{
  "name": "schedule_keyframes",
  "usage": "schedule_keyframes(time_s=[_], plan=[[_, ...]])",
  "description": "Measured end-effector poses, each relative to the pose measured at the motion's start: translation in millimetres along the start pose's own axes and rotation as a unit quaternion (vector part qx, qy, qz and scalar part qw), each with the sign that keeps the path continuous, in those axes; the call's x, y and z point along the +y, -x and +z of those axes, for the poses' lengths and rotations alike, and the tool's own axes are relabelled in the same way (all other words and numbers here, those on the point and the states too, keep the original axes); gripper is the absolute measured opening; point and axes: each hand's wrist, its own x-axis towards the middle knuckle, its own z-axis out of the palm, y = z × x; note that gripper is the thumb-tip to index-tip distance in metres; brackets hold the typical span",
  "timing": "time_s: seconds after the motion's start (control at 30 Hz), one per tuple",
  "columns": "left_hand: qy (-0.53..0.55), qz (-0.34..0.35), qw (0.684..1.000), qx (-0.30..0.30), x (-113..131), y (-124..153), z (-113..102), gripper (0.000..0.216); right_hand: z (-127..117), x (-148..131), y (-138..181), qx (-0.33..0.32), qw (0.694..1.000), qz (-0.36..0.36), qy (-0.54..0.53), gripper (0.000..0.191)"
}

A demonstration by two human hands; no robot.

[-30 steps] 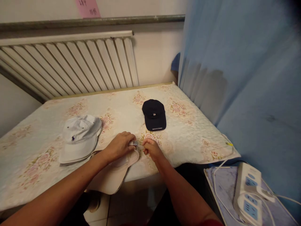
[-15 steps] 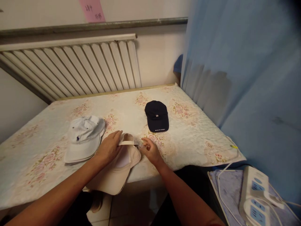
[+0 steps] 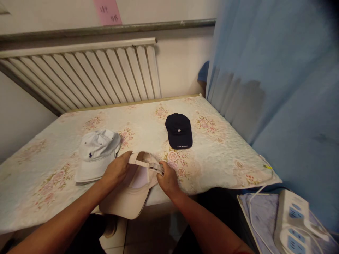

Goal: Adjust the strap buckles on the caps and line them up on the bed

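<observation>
A beige baseball cap [image 3: 127, 203] is held at the bed's front edge, brim toward me and its inside showing. My left hand [image 3: 118, 169] grips the left side of its back opening, fingers closed on the fabric. On the right side, my right hand [image 3: 168, 178] pinches the cap by the end of its adjusting strap. The strap with a small buckle runs across between both hands. Left of my hands lies a white cap [image 3: 96, 150] with a small dark logo, seemingly stacked on another. Beyond my right hand rests a black cap [image 3: 179, 130] with white lettering.
A floral quilted cover [image 3: 212, 158] lies over the bed. Behind it stand a white radiator [image 3: 106, 76] and a wall with a pink paper note [image 3: 108, 12]. A blue curtain [image 3: 286, 88] hangs at right. A power strip [image 3: 292, 218] with cables sits on a small table.
My right hand has closed on the strap side of the beige cap; its fingers were looser before. The back opening is spread wider and the buckle now shows.
</observation>
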Motion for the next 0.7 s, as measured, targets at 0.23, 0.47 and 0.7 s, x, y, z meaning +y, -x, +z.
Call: schedule_keyframes(time_s=[0.23,0.47,0.7], plan=[[0.005,-0.006,1.000,0.019,2,2,1,0.045,0,0,0,0.012,1.000,-0.007,-0.028,0.050],[0.006,-0.011,1.000,0.019,1,2,4,0.045,-2,-2,-2,0.029,0.998,-0.011,-0.055,0.046],[-0.026,0.043,0.996,0.074,-4,4,11,0.044,-5,-4,-3,0.042,0.995,-0.026,-0.082,0.041]])
